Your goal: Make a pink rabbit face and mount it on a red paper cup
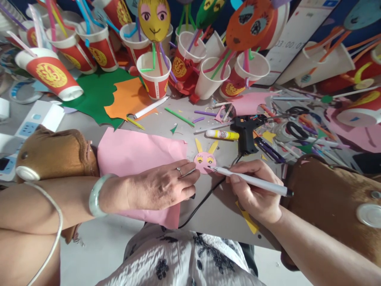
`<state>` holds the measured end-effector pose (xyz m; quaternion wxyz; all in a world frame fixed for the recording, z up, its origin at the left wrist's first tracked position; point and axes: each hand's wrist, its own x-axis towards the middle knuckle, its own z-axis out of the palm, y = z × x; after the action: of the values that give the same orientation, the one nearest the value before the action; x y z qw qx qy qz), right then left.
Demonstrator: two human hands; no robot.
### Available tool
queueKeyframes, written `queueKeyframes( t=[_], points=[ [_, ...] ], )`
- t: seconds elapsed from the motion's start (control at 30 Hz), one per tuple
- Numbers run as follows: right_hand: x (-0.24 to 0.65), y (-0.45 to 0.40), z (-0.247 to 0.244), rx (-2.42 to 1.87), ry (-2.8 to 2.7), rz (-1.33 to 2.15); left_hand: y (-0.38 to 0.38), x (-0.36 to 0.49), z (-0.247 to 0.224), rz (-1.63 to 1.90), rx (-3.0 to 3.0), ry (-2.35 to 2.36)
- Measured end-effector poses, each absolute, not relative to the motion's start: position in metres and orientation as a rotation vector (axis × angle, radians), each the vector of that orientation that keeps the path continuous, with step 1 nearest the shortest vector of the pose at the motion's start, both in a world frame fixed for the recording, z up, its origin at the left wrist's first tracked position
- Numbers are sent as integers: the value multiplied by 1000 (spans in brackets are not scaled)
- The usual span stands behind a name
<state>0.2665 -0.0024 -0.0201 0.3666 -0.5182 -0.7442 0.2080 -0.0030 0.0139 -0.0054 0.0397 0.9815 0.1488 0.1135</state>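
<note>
A small pink paper rabbit face (pixel 204 163) with yellow ears lies on the table, its eyes and lashes drawn in. My right hand (pixel 257 188) grips a white pen (pixel 253 182), the tip at the face's lower right edge. My left hand (pixel 166 183) rests partly on a large pink sheet (pixel 139 151), fingers stretched out, fingertips at the face's left edge. A small dark thing shows below those fingertips; I cannot make out what it is. Just behind the face are a yellow glue stick (pixel 222 135) and a black glue gun (pixel 246 133).
Paper cups (pixel 154 77) with straws and painted faces line the back. Green paper (pixel 92 93) and orange paper (pixel 129 97) lie behind the pink sheet. Scissors (pixel 294 129) and scraps crowd the right. Brown cushions (pixel 56 155) flank me; a black cord (pixel 202 202) crosses in front.
</note>
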Motion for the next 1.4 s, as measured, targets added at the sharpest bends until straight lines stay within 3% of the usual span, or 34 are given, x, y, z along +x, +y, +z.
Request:
queueKeyframes(
  t=[1.4],
  points=[
    [255,3,-10,-1340,-2002,536,13,-3,-7,297,3103,442]
  ],
)
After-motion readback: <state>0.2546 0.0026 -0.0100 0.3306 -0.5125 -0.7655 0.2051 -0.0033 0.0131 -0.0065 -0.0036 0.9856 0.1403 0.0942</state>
